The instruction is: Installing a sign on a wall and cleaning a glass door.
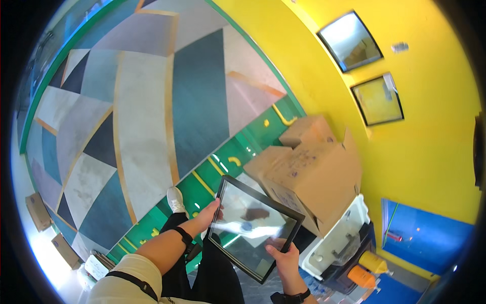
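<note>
Your left hand (208, 214) and right hand (283, 253) each close a grip on opposite edges of a black-framed glass panel (253, 225), held tilted before your legs, above the green floor strip (202, 187) and just beside an open cardboard box (311, 172) atop a white bin (344, 238).
</note>
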A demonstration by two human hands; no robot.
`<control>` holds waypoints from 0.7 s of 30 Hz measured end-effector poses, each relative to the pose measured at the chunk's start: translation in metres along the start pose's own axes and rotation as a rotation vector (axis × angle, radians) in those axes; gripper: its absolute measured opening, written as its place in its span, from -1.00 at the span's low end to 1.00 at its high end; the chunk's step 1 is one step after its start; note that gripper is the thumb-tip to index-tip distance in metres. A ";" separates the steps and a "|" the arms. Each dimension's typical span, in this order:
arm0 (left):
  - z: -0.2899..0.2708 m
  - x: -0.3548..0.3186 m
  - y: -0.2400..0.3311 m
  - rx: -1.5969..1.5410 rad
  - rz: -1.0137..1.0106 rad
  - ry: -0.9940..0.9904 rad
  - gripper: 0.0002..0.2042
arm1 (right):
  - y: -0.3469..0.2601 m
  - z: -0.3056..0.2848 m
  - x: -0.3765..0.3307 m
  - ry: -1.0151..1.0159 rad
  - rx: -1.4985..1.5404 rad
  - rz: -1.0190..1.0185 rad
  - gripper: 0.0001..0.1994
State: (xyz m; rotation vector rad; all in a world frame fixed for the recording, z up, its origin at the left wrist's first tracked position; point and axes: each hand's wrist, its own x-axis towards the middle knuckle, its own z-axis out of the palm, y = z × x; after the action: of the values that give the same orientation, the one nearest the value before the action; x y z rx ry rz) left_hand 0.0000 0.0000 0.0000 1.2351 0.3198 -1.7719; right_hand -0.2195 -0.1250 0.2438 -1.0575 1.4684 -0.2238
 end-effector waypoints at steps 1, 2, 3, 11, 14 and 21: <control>0.002 -0.002 0.019 -0.008 0.043 0.015 -0.45 | -0.006 0.003 0.012 0.005 0.015 0.028 -0.60; 0.004 -0.006 0.039 -0.009 0.073 0.043 -0.49 | -0.014 0.007 0.025 0.011 0.028 0.055 -0.63; -0.013 -0.032 0.087 0.001 0.086 0.050 -0.49 | -0.053 0.043 0.019 0.002 0.040 0.046 -0.63; -0.088 -0.095 0.246 0.432 0.328 -0.062 -0.55 | -0.168 0.143 0.072 0.022 0.393 0.117 -0.67; -0.091 -0.099 0.289 0.340 0.268 -0.001 -0.59 | -0.204 0.154 0.107 0.009 0.532 0.119 -0.65; -0.032 0.001 0.442 -0.309 0.257 0.023 -0.65 | -0.275 0.163 0.255 0.090 0.704 0.127 -0.65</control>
State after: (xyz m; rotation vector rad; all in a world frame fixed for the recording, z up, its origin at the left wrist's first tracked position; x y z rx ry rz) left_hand 0.3703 -0.2185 0.1064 1.0257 0.4123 -1.4281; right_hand 0.0933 -0.3873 0.2187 -0.3867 1.3711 -0.6485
